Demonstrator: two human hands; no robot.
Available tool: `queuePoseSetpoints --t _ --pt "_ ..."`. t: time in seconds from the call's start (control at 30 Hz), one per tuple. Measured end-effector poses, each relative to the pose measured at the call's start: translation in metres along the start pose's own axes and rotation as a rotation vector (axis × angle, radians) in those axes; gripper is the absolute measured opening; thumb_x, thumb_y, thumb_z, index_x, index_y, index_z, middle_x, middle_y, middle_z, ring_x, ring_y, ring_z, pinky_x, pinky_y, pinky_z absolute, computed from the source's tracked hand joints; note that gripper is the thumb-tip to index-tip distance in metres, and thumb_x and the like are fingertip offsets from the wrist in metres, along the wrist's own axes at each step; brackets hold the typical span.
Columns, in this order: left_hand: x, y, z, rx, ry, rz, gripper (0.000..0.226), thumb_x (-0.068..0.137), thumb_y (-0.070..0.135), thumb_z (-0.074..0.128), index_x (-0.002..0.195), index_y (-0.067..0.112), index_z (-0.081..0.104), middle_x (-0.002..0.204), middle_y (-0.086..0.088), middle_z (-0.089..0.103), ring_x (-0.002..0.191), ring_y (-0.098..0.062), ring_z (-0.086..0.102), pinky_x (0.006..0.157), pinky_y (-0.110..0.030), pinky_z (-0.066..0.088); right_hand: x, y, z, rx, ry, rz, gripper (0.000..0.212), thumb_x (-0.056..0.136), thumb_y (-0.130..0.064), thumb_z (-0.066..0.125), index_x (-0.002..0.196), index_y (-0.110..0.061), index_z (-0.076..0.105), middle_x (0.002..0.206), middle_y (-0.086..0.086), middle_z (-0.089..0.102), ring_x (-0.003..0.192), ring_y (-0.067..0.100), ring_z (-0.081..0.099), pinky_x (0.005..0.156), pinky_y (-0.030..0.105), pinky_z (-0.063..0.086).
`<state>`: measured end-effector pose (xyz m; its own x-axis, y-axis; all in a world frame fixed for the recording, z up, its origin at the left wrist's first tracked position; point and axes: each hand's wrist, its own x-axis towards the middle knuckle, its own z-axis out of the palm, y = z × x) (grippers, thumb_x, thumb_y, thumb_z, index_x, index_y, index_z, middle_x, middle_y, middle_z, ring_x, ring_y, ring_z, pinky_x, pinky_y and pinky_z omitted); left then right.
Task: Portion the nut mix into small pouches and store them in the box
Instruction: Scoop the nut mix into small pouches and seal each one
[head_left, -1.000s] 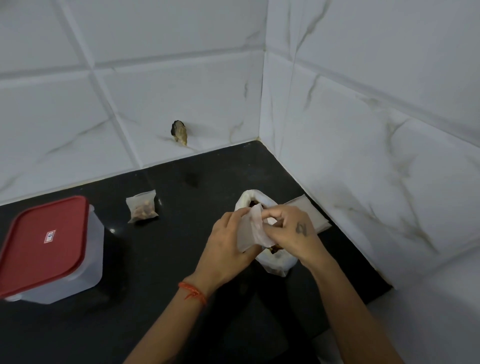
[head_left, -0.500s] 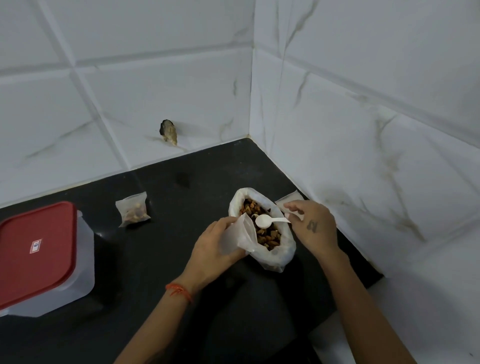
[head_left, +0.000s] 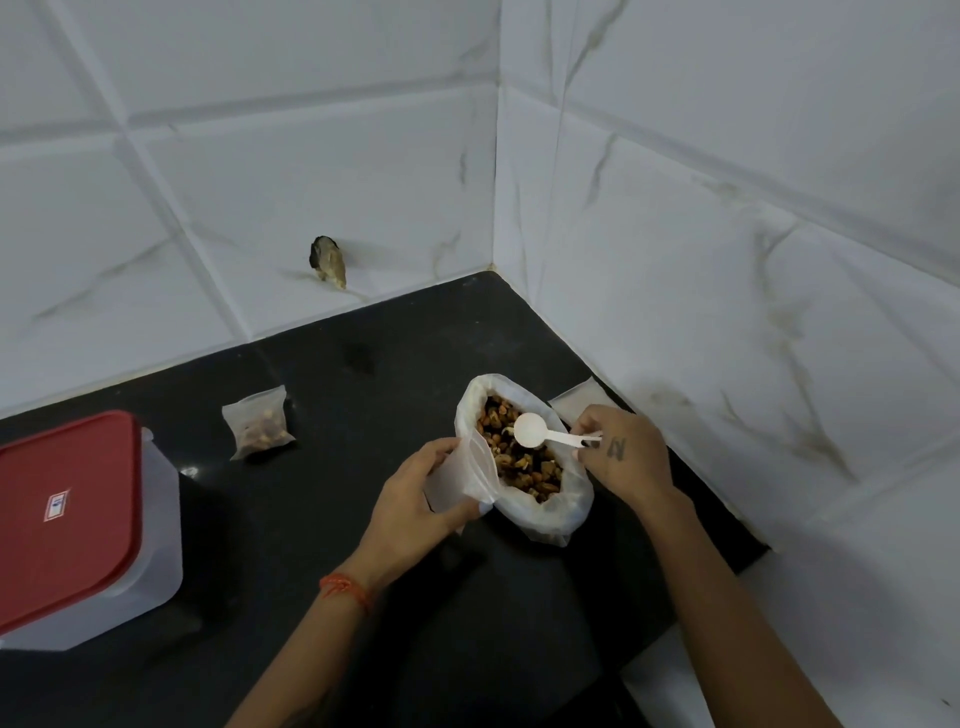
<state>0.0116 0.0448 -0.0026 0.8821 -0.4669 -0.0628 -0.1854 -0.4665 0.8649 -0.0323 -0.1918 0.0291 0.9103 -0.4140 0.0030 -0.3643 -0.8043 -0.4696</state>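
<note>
i see my left hand (head_left: 415, 499) curled round a small empty pouch (head_left: 457, 480), holding it upright with its mouth against the left side of the big bag of nut mix (head_left: 524, 462). my right hand (head_left: 623, 457) pinches the handle end of a white plastic spoon (head_left: 540, 432); the spoon's bowl hovers over the nuts near the top of the open bag, and it looks empty. the bag stands on the black counter (head_left: 363, 597) close to its right edge, a little out from the back right corner where the two tiled walls (head_left: 727, 260) meet. just behind the bag, against the right wall, a flat pale stack of what seem to be more pouches (head_left: 574, 400) peeks out; i cannot tell how many. one filled pouch (head_left: 258, 423) lies flat nearer the back edge, well apart from the bag, toward the left. the box (head_left: 93, 530), translucent with a red lid on it, sits at the counter's left edge, partly out of view. there is a red thread (head_left: 344, 588) round my left wrist. a dark chipped hole (head_left: 327, 261) shows in the back wall tile above the counter.
</note>
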Motion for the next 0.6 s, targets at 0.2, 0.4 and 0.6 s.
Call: queuePoseSetpoints --t 0.2,0.4,0.6 --pt "0.003 -0.002 0.001 -0.007 -0.003 -0.005 0.069 0.072 0.031 0.079 0.131 0.034 0.045 0.13 0.015 0.049 0.121 -0.004 0.046 0.102 -0.037 0.045 0.0 -0.015 0.005 -0.072 0.104 -0.113 0.014 0.085 -0.018 0.066 0.098 -0.017 0.072 0.085 0.0 0.07 0.07 0.009 0.051 0.058 0.014 0.032" --pt "0.003 -0.002 0.005 0.007 -0.034 -0.036 0.068 0.074 0.031 0.078 0.132 0.033 0.043 0.129 0.014 0.05 0.119 -0.005 0.046 0.1 -0.039 0.047 0.002 -0.02 0.017 -0.113 -0.083 -0.163 0.021 0.088 -0.016 0.063 0.107 -0.019 0.071 0.098 0.0 0.07 0.089 0.012 0.062 0.073 0.014 0.036" --pt "0.005 -0.003 0.007 0.018 -0.052 -0.066 0.07 0.075 0.034 0.077 0.134 0.034 0.04 0.132 0.01 0.049 0.119 -0.009 0.047 0.1 -0.038 0.047 -0.005 -0.012 0.008 -0.092 0.017 -0.089 0.019 0.088 -0.018 0.062 0.103 -0.019 0.073 0.093 0.0 0.071 0.083 0.012 0.061 0.068 0.016 0.036"
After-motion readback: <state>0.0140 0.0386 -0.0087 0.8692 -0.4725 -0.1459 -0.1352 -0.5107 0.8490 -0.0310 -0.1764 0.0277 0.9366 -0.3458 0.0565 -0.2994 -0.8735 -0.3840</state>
